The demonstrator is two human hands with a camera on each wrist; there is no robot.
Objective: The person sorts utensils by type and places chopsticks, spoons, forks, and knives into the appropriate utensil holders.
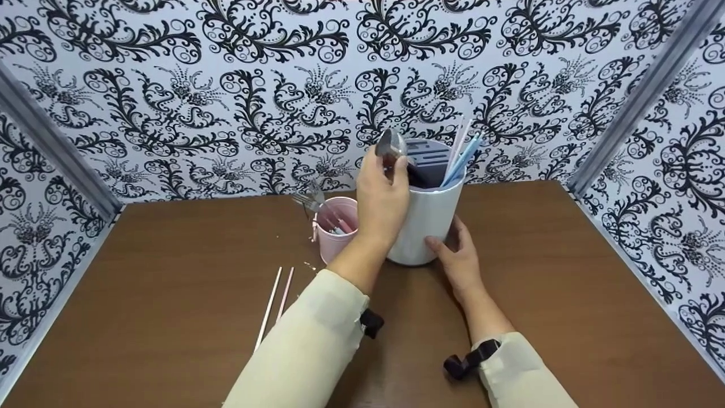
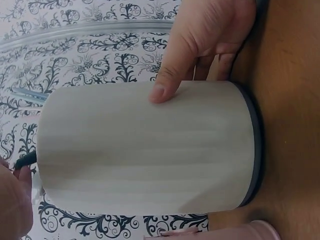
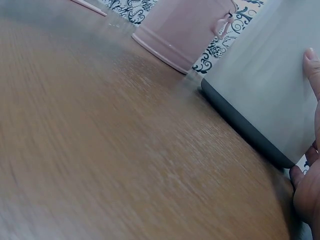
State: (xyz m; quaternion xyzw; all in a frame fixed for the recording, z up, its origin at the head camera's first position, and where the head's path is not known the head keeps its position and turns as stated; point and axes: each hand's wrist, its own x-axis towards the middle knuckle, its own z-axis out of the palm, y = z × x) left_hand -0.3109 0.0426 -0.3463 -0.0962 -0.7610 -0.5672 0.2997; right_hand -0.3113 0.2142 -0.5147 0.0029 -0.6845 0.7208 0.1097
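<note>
A tall white utensil holder (image 1: 426,224) with a grey slotted insert and a dark base stands upright on the table. At the left of its rim, my left hand (image 1: 382,198) pinches a spoon (image 1: 391,144). The spoon's metal bowl points up, and its dark handle (image 2: 25,161) slants down at the holder's opening. Low on the holder's right side, my right hand (image 1: 460,262) grips the wall, thumb in front and the other fingers behind. Thin pale sticks (image 1: 457,147) and blue ones (image 1: 469,152) lean out of the holder's right side.
Left of the holder sits a small pink bucket (image 1: 330,246) with forks (image 1: 308,201) sticking out. A white chopstick (image 1: 268,306) and a pink chopstick (image 1: 286,290) lie on the brown table (image 1: 170,283), partly under the left sleeve. Patterned walls (image 1: 283,102) enclose the table.
</note>
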